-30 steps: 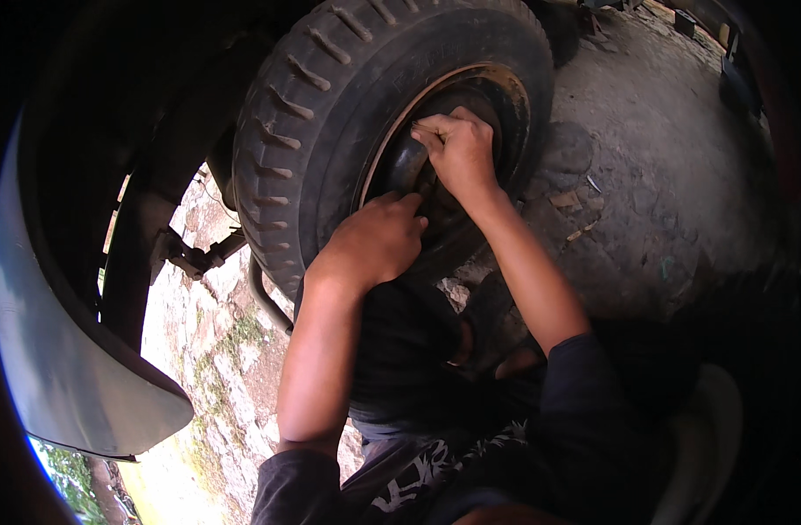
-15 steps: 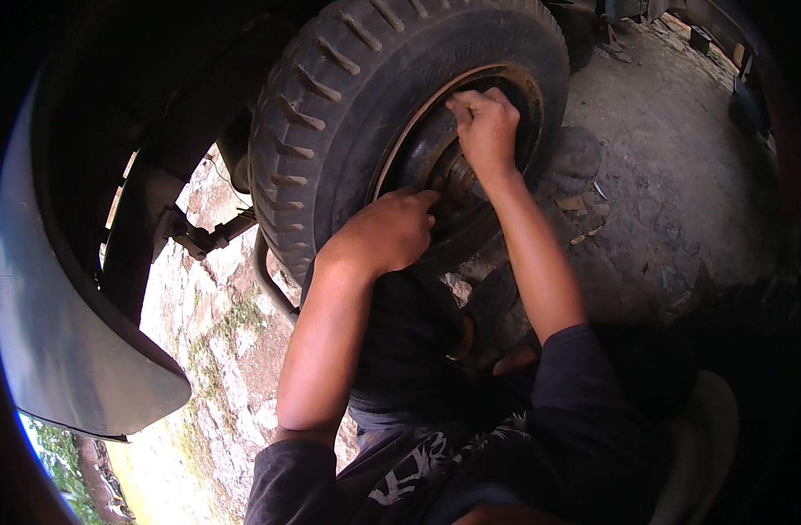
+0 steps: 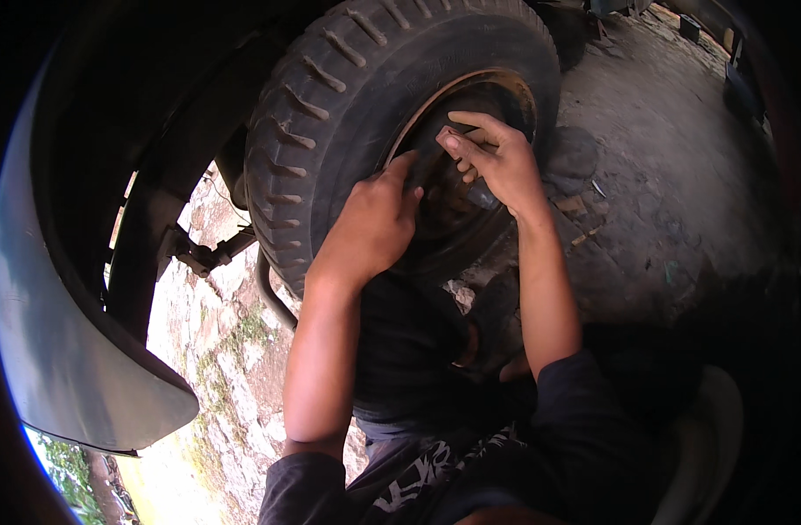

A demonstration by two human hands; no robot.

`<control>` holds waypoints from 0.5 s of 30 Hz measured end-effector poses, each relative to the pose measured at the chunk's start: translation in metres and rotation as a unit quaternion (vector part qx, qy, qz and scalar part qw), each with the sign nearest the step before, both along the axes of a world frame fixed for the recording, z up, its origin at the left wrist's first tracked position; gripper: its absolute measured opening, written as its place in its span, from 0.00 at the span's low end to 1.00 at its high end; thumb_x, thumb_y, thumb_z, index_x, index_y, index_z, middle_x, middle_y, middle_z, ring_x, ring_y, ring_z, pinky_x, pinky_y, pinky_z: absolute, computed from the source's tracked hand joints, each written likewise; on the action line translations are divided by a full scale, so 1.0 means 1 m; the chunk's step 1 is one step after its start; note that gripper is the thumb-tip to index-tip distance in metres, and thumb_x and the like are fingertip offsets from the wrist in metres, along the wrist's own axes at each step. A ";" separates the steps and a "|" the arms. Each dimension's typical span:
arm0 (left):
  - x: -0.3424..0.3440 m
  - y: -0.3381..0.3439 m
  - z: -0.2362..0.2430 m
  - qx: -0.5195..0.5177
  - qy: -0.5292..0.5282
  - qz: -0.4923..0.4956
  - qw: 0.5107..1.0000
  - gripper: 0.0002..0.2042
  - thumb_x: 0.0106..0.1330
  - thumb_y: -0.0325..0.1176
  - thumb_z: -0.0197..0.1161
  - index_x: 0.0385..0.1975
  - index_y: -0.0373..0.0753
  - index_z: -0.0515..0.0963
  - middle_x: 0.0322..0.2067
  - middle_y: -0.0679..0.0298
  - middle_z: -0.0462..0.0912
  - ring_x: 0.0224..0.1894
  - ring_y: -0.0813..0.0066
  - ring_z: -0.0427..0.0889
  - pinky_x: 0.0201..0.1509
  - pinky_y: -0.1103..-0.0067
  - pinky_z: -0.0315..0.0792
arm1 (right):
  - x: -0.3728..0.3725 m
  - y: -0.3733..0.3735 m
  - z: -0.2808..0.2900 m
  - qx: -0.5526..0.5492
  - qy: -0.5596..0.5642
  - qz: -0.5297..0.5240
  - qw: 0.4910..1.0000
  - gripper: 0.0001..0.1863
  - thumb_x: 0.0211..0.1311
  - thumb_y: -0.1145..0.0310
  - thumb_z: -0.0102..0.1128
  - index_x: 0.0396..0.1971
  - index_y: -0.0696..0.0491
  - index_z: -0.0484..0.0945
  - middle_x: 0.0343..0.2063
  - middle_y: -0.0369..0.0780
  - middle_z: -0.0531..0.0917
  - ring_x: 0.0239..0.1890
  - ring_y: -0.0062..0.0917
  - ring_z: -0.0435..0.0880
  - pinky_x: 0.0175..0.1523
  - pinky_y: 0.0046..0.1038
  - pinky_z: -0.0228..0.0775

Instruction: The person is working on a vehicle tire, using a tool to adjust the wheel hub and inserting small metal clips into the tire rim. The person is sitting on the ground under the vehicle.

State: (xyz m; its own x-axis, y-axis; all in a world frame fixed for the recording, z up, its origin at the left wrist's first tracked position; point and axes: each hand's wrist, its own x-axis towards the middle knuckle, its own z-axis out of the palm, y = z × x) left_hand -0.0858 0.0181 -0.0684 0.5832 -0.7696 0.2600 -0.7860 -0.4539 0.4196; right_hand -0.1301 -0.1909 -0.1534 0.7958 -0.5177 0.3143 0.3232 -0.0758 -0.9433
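Observation:
A large black tyre [image 3: 330,149] with a deep, blocky tread stands upright in front of me, mounted on a rusty-edged wheel rim [image 3: 516,83]. My left hand [image 3: 374,219] is at the rim's near left side, index finger and thumb apart, with nothing visible in it. In front of the wheel's hub, my right hand [image 3: 501,166] is raised. Between its thumb and fingers it pinches a small reddish-brown piece [image 3: 443,134], too small to name surely. The hub [image 3: 448,206] is dark and blurred, partly behind my right hand.
A grey curved vehicle fender [image 3: 94,350] hangs at the left, with dark chassis parts [image 3: 199,254] behind the tyre. Dusty ground [image 3: 645,175] with scattered debris and a stick [image 3: 587,234] lies at the right. Sunlit stony ground [image 3: 234,367] shows at lower left.
My right hand has drawn back from the rim's upper part and turned, showing the small piece. My left hand has shifted up and left, its fingers spreading from a more closed pose.

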 end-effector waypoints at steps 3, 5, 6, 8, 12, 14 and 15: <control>0.000 -0.002 0.001 -0.073 -0.015 -0.021 0.997 0.19 0.77 0.29 0.61 0.66 0.35 0.78 0.51 0.42 0.89 0.57 0.46 0.88 0.61 0.63 0.78 | -0.002 0.004 0.004 0.035 -0.062 0.060 0.996 0.22 0.76 0.65 0.70 0.64 0.59 0.82 0.48 0.40 0.92 0.39 0.17 0.87 0.40 0.23 0.81; 0.001 -0.002 0.002 -0.103 -0.024 -0.029 0.994 0.17 0.77 0.27 0.61 0.63 0.36 0.81 0.49 0.45 0.90 0.56 0.50 0.90 0.60 0.66 0.79 | 0.005 0.009 -0.001 0.048 -0.093 0.004 0.994 0.20 0.77 0.65 0.69 0.62 0.59 0.83 0.49 0.40 0.92 0.44 0.19 0.88 0.42 0.23 0.82; 0.001 -0.003 0.004 -0.111 -0.024 -0.026 0.993 0.16 0.77 0.27 0.61 0.61 0.36 0.83 0.49 0.46 0.91 0.55 0.52 0.91 0.59 0.67 0.80 | 0.010 0.011 -0.004 0.047 -0.107 -0.037 0.992 0.20 0.77 0.65 0.69 0.62 0.59 0.84 0.49 0.40 0.92 0.45 0.20 0.89 0.43 0.23 0.82; 0.000 -0.005 0.008 -0.132 -0.032 -0.021 0.991 0.14 0.76 0.25 0.60 0.57 0.36 0.85 0.47 0.49 0.92 0.53 0.56 0.92 0.57 0.70 0.80 | 0.022 0.012 -0.015 0.054 -0.148 -0.092 0.983 0.19 0.77 0.65 0.69 0.60 0.59 0.84 0.49 0.40 0.92 0.47 0.21 0.90 0.46 0.23 0.83; -0.002 -0.009 0.018 -0.195 -0.069 -0.005 0.978 0.11 0.75 0.23 0.60 0.50 0.36 0.88 0.45 0.52 0.92 0.49 0.60 0.92 0.56 0.73 0.80 | 0.039 0.014 -0.022 0.084 -0.185 -0.107 0.973 0.17 0.76 0.67 0.70 0.57 0.60 0.85 0.47 0.40 0.92 0.46 0.20 0.90 0.46 0.23 0.84; 0.000 -0.010 0.019 -0.237 -0.110 -0.006 0.965 0.11 0.72 0.21 0.61 0.47 0.36 0.89 0.43 0.53 0.91 0.48 0.58 0.91 0.55 0.71 0.80 | 0.047 0.018 -0.015 0.097 -0.203 -0.158 0.961 0.15 0.75 0.68 0.71 0.54 0.60 0.86 0.45 0.40 0.92 0.46 0.20 0.91 0.45 0.23 0.86; 0.002 -0.010 0.020 -0.260 -0.142 -0.014 0.955 0.11 0.70 0.20 0.62 0.46 0.37 0.89 0.41 0.54 0.90 0.47 0.56 0.90 0.54 0.69 0.80 | 0.050 0.019 -0.010 0.104 -0.216 -0.174 0.955 0.15 0.74 0.69 0.71 0.54 0.60 0.86 0.45 0.40 0.92 0.46 0.20 0.91 0.45 0.23 0.86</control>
